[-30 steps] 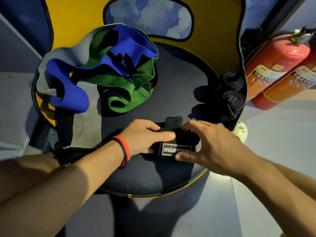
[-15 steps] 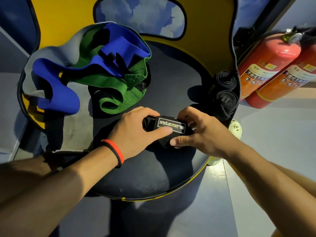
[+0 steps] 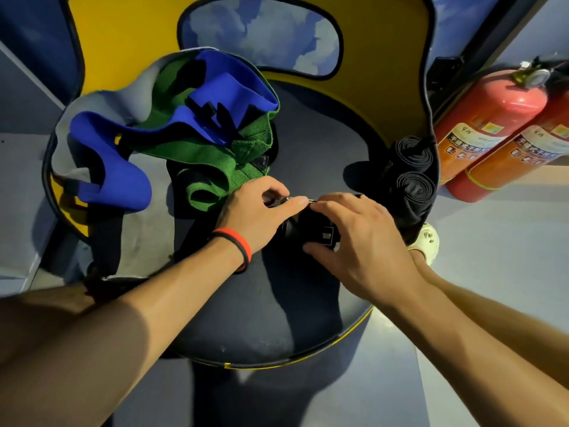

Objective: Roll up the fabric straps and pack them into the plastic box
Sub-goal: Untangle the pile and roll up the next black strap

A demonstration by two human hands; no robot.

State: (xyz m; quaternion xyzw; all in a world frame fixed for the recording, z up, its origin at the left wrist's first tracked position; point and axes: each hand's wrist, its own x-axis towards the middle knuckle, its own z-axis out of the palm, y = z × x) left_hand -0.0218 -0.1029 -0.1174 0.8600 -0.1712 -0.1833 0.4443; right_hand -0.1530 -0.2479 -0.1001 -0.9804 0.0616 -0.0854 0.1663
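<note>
Both hands have crept further up the dark round seat since a moment ago, and the white label that faced up on the black strap roll has turned out of sight. Nearest, the two bare forearms reach in over the seat's front rim. At their ends the left hand, with a red and black wristband behind it, and the right hand close around the black strap roll from either side, fingers curled tight, their forefinger tips meeting over a thin pale edge on top of it. Just beyond the left hand's knuckles lies a loose green strap, with a blue strap draped further out to its left. Just past the right hand two finished black rolls sit stacked at the seat's edge, and farther right stand two red fire extinguishers. Farthest off rises the yellow backrest.
</note>
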